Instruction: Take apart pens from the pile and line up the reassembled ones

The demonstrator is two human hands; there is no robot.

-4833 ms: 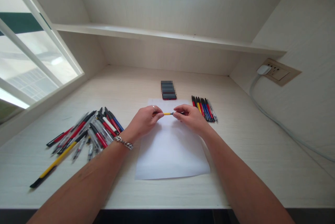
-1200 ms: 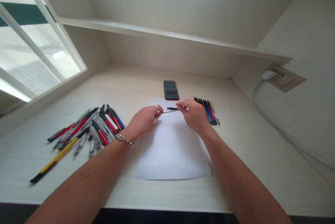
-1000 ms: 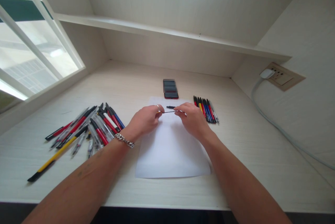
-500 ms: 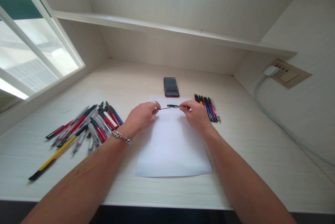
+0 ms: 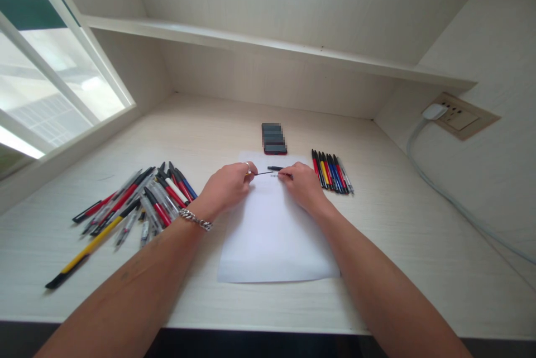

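Over the upper part of a white paper sheet point(image 5: 278, 235), both my hands work close together. My left hand point(image 5: 229, 185), with a ring and a chain bracelet, is closed on a thin dark rod point(image 5: 264, 172) that looks like a pen refill and points right. My right hand point(image 5: 302, 182) is closed in a pinch at a small, clear, slim piece point(image 5: 274, 175); its kind is too small to make out. Just behind the fingertips lies a short black pen part point(image 5: 274, 168) on the paper.
A loose heap of pens point(image 5: 138, 201) lies left of my left hand, a yellow-and-black pen point(image 5: 90, 246) at its front. To the right stands a neat row of pens point(image 5: 332, 172). A dark phone point(image 5: 274, 139) lies behind the paper. A cable point(image 5: 444, 196) hangs from a wall socket point(image 5: 463, 117).
My right hand has moved slightly left and nearer, from the black pen part to the small clear piece. The black part stays on the paper. My left hand keeps the thin rod.
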